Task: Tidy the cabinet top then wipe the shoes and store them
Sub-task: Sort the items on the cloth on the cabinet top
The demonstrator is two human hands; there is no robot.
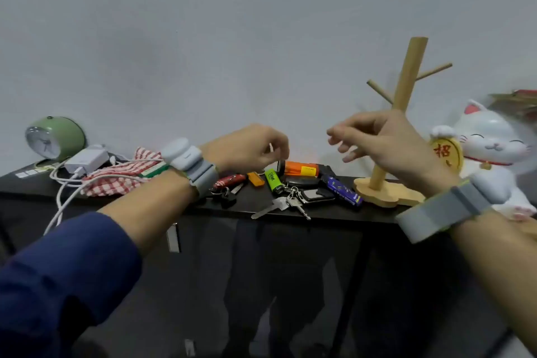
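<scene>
The black cabinet top point(255, 204) carries a heap of small items: an orange tube with a black end point(300, 169), a green lighter point(272, 180), a red lighter point(229, 180), a blue lighter point(343, 190), a key bunch point(287, 203) and a key fob point(315, 195). My left hand point(247, 150) hovers over the heap, thumb and fingers pinched on the tube's black end, while the tube still lies on the cabinet. My right hand point(380, 139) is raised in front of the wooden stand, fingers spread and empty, slightly blurred. No shoes are in view.
At the left stand a green alarm clock point(55, 138), a white charger with cable point(85, 160) and a red checked cloth point(116, 180). A wooden peg stand point(404, 90) and a white lucky cat figure point(491, 148) are at the right. Dark glossy cabinet doors lie below.
</scene>
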